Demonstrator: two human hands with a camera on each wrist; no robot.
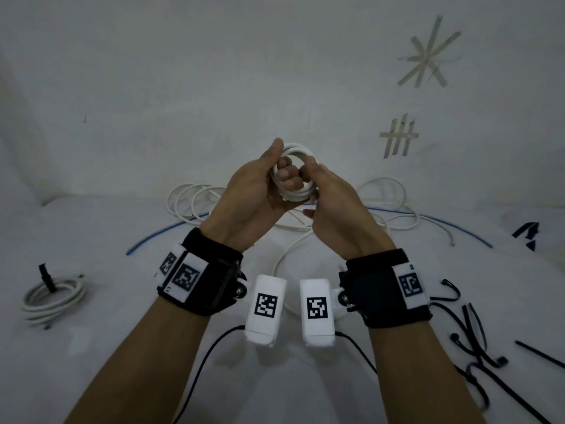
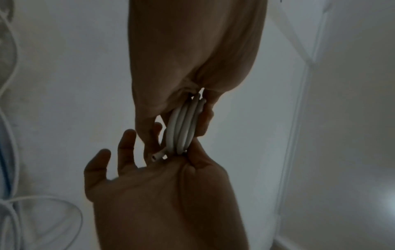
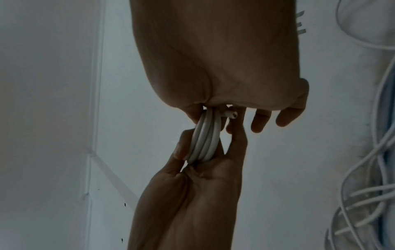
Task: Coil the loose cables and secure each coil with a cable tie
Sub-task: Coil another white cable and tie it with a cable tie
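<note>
Up in the air above the white table [image 1: 122, 347], a small white cable coil [image 1: 295, 174] of several tight loops sits between both hands, well clear of the surface. The left hand [image 1: 253, 191] grips the coil's left side, thumb laid up over the top of the loops and curled fingers [image 1: 289, 175] threaded through the ring's middle. The right hand [image 1: 331, 203] pinches the coil's right and lower edge between thumb and forefinger; from the left wrist camera its other fingers [image 2: 126, 145] hang loosely spread, touching nothing. In that same view the cut cable end [image 2: 157, 155] pokes out at the bottom of the bundle, just beside the right hand's pinch, and the right wrist camera shows the loops [image 3: 205, 138] stacked edge-on, pressed side by side. Out on the table behind the hands lie loose white cables [image 1: 195, 200] in open loops on both sides, with a blue cable [image 1: 159, 237] running across under them. Far left, a tied coil [image 1: 53, 296] rests flat with a black cable tie [image 1: 47, 278] standing up from it. Far right, a scatter of black cable ties [image 1: 470, 328] lies near the right forearm. Tape marks [image 1: 428, 53] are stuck on the wall behind.
</note>
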